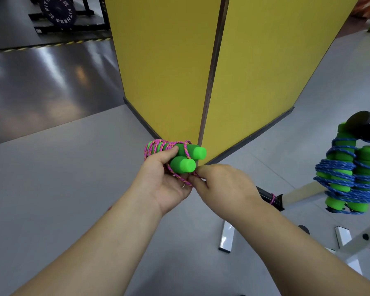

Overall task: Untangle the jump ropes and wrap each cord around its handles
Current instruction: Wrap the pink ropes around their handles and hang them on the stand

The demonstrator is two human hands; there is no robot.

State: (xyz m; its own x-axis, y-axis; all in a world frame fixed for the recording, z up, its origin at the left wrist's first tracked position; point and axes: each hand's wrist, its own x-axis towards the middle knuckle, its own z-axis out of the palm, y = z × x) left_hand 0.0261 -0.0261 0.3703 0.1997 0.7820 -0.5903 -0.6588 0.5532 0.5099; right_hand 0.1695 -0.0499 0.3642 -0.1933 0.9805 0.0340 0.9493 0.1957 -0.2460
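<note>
The two foam handles in the middle are bright green, and the cord wound round them is pink flecked with orange. The other handles, at the right, are the same green, under a blue cord speckled with paler blue. The pillar is plain yellow with dark edging. The floor is pale grey, darker and glossy farther off, and crossed by a yellow-and-black striped strip.
</note>
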